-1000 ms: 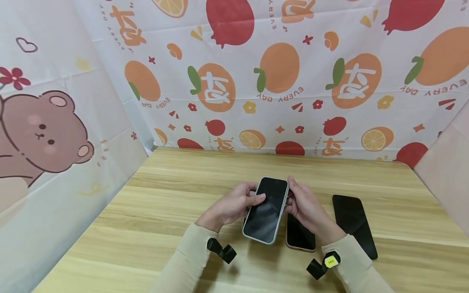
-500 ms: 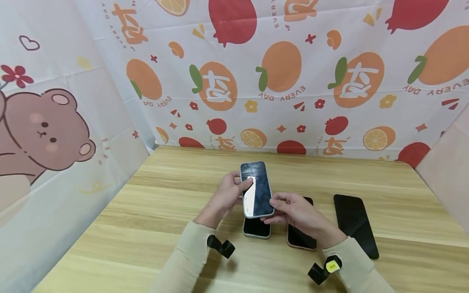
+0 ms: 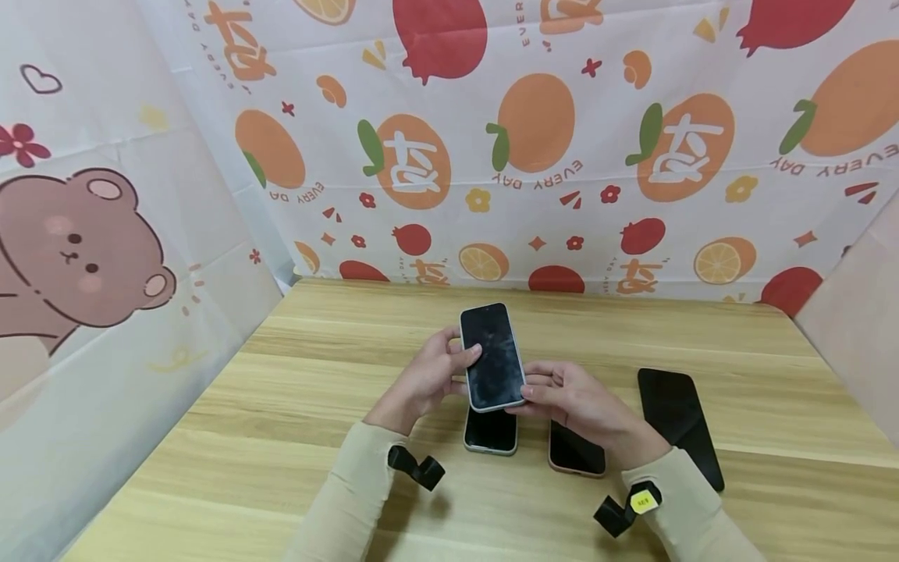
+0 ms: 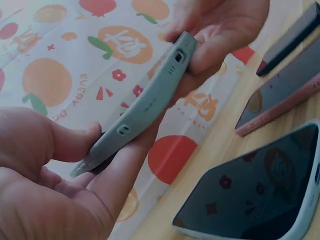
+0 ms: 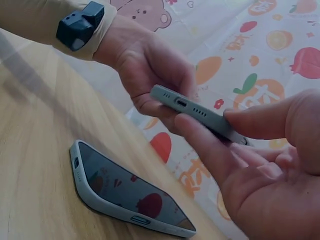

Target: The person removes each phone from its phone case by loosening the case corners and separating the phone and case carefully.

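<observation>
Sitting raised off the counter [image 3: 316,398], over a second phone [image 3: 491,433], pale-cased phone [image 3: 497,367] runs long axis roughly fore-aft, left hand [image 3: 430,372] pinching its left edge, right hand [image 3: 574,400] pinching its near right corner.

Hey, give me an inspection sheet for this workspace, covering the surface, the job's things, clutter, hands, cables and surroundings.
Surface: wood-grain table.
Job's things: pale-cased phone, raised above the table, tilted, screen dark.
Clutter or other items: pale-edged phone, pink-edged phone and black phone-shaped slab lying on the table; all partly hidden in the head view.
Hands: left hand grips the raised phone, thumb over its screen; right hand pinches its lower right corner.
Cables: nothing seen.
Surroundings: fruit-printed sheet behind; bear-printed sheet on the left.
</observation>
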Available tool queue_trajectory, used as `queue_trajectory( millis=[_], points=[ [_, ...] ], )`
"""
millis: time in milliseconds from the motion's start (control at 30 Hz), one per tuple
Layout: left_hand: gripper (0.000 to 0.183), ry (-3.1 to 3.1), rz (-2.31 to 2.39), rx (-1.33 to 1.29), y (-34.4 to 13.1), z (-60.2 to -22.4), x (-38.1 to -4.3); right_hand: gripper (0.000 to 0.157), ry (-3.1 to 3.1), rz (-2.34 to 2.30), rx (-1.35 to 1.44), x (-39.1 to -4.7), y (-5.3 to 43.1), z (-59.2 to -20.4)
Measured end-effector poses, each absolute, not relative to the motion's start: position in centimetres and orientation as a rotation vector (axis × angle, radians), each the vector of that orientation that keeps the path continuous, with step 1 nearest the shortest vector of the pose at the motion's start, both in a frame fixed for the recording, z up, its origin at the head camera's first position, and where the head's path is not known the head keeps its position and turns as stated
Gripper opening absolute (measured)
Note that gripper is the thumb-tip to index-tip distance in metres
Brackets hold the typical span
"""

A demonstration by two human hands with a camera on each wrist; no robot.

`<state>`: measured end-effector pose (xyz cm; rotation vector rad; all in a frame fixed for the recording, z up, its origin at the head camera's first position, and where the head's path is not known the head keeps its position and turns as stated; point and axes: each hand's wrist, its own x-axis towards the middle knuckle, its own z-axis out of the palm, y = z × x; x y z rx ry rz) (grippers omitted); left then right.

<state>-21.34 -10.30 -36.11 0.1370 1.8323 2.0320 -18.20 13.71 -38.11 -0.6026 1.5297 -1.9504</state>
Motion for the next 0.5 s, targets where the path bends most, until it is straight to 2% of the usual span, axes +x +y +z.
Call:
queue_trajectory(
  millis=[167, 367, 500],
  points=[
    [0.040, 1.698, 2.092, 0.185, -10.49, -36.29, -21.42, 0.052, 1.511, -1.911, -0.671, -18.26, 14.06, -37.85],
    [0.040, 1.585, 2.128, 0.227, -10.55, -36.61, -21.53, 0.043, 1.445, -1.925, -0.741, -18.34, 14.32, -38.03],
    [0.032, 1.536, 2.134, 0.242, -10.63, -36.81, -21.64, 0.039, 1.418, -1.940, -0.780, -18.27, 14.23, -38.07]
  ],
)
